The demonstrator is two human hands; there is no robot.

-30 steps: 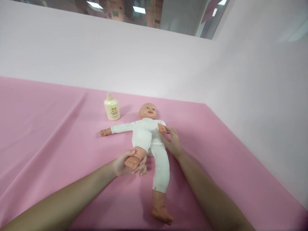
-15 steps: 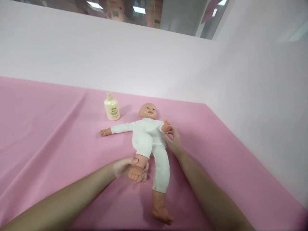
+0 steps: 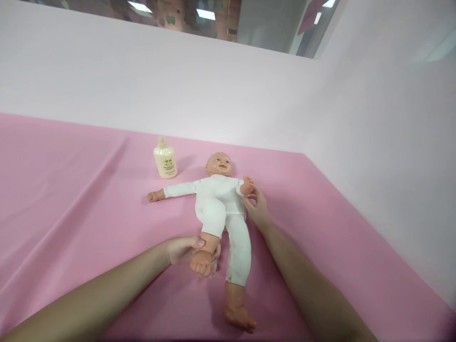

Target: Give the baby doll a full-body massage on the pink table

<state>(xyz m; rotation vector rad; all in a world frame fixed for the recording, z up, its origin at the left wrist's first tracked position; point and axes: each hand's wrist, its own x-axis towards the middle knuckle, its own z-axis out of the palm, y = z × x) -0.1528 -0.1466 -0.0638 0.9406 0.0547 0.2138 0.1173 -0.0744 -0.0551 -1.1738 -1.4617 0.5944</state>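
A baby doll (image 3: 221, 197) in a white outfit lies on its back on a pink cloth, its head toward the wall. My left hand (image 3: 187, 250) is closed around the ankle of the bent leg on the left, thumb on top and fingers underneath. That leg is raised off the cloth; the other lies stretched toward me. At the doll's right-side wrist, my right hand (image 3: 259, 209) holds the bent arm, with the doll's small hand pointing up. Part of my right fingers is hidden behind that arm. The doll's other arm stretches out to the left.
A cream pump bottle (image 3: 166, 160) stands upright on the pink cloth (image 3: 89, 190), left of the doll's head. White walls (image 3: 213, 95) rise behind and on the right, with a window (image 3: 213, 21) above the back one. Folds run through the cloth at left.
The doll's bent leg has come down slightly toward me with my left hand around its ankle. My right hand and the doll's arm have shifted very slightly to the right.
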